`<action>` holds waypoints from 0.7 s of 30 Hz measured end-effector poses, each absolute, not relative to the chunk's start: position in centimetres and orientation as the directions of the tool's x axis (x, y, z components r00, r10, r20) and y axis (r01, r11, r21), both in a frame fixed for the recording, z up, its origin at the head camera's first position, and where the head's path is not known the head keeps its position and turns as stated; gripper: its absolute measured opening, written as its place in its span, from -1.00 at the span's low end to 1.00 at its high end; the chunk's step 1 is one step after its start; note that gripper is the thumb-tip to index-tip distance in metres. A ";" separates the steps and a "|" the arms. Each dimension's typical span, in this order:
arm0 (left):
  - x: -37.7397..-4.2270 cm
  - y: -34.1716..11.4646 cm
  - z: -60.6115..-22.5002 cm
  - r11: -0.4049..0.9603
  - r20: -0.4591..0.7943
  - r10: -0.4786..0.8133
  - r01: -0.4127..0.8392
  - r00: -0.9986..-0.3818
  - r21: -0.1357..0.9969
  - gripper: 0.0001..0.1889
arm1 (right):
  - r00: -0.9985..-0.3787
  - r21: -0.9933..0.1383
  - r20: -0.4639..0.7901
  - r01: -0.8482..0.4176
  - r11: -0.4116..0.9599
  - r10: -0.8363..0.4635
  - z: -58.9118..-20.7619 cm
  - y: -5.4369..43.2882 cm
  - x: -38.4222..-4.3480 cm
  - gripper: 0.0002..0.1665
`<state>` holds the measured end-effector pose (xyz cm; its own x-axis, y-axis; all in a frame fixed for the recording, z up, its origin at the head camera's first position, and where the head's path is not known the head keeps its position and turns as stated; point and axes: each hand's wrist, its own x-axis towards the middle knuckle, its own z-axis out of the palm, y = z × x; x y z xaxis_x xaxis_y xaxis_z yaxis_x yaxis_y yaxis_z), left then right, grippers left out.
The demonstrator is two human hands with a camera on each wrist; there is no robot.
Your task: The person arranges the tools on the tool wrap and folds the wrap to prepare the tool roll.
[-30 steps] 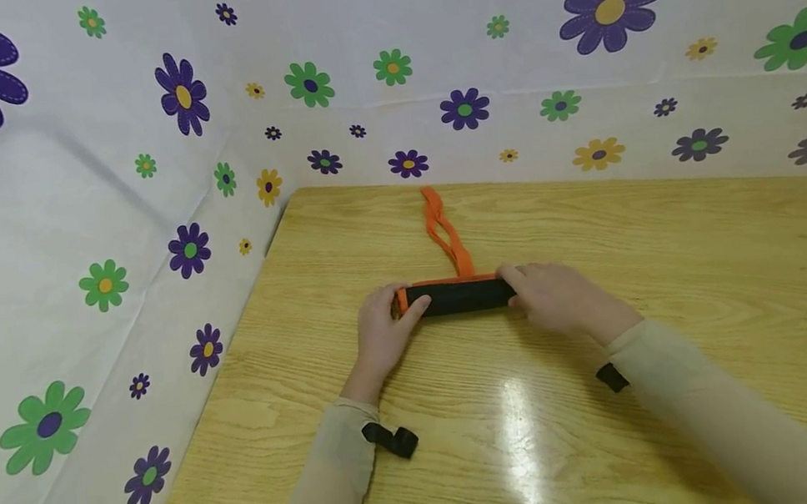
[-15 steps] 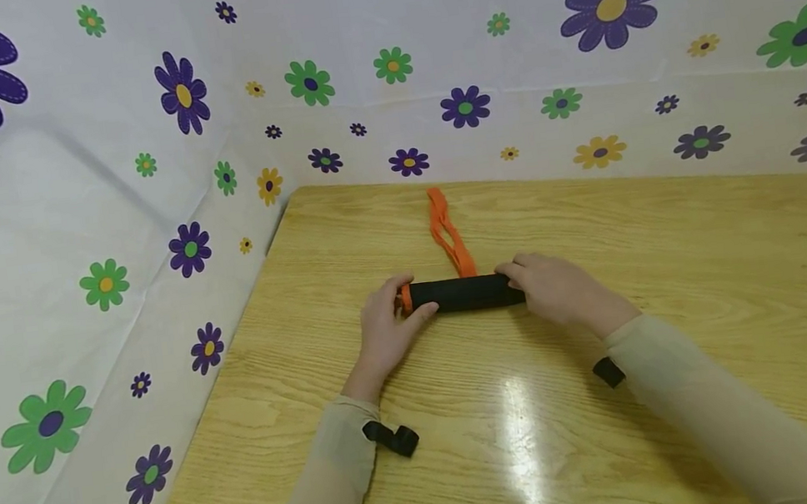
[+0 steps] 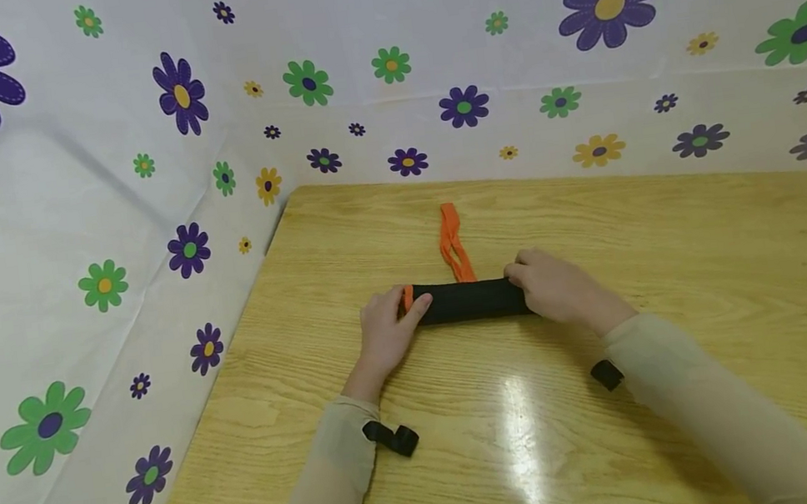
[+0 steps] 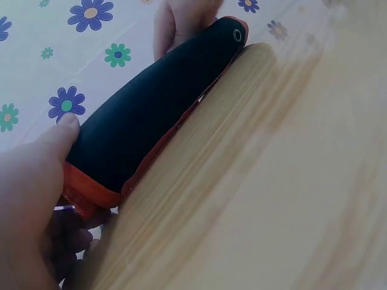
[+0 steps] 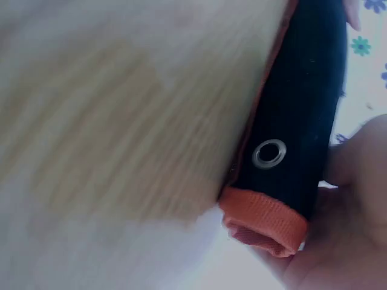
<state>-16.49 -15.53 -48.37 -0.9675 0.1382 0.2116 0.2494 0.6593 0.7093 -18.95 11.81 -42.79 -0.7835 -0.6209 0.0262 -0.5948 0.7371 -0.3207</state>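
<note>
A black fabric roll with orange trim lies across the wooden table. An orange strap trails from it toward the far wall. My left hand grips the roll's left end, thumb on top. My right hand grips the right end. The left wrist view shows the black roll with its orange edge. In the right wrist view the roll carries a metal eyelet near its orange hem.
White sheeting printed with flowers walls the table on the left and at the back. The table's left edge runs close to my left arm. Bare wood lies to the right and in front.
The roll has turned away from me under both hands, taking up more strap. The loose orange strap is shorter now, and the orange edge along the roll's top is rolled under.
</note>
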 end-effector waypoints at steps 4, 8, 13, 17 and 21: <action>-16.5 -15.5 -48.4 0.637 0.255 0.124 0.274 -0.959 0.720 -0.50 | -0.800 -0.364 0.023 -0.565 0.740 -0.599 -43.1 11.9 -18.8 -0.79; -16.6 -15.6 -48.4 0.632 0.277 0.128 0.293 -0.952 0.717 -0.52 | -0.810 -0.321 0.041 -0.565 0.760 -0.585 -43.4 11.7 -19.1 -0.80; -16.6 -15.7 -48.5 0.631 0.256 0.136 0.282 -0.957 0.722 -0.52 | -0.815 -0.265 0.043 -0.567 0.780 -0.577 -43.7 11.6 -19.9 -0.81; -16.7 -15.7 -48.8 0.616 0.246 0.129 0.272 -0.961 0.739 -0.48 | -0.828 -0.294 0.047 -0.546 0.784 -0.559 -43.5 12.2 -19.9 -0.79; -16.5 -15.6 -48.9 0.580 0.234 0.111 0.254 -0.966 0.774 -0.47 | -0.860 -0.348 0.044 -0.490 0.799 -0.509 -43.2 13.3 -19.5 -0.71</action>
<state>-16.55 -15.61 -48.89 -0.9660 0.1106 0.2339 0.2538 0.5800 0.7740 -19.48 13.33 -43.16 -0.8599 -0.5086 0.0437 -0.4903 0.7992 -0.3477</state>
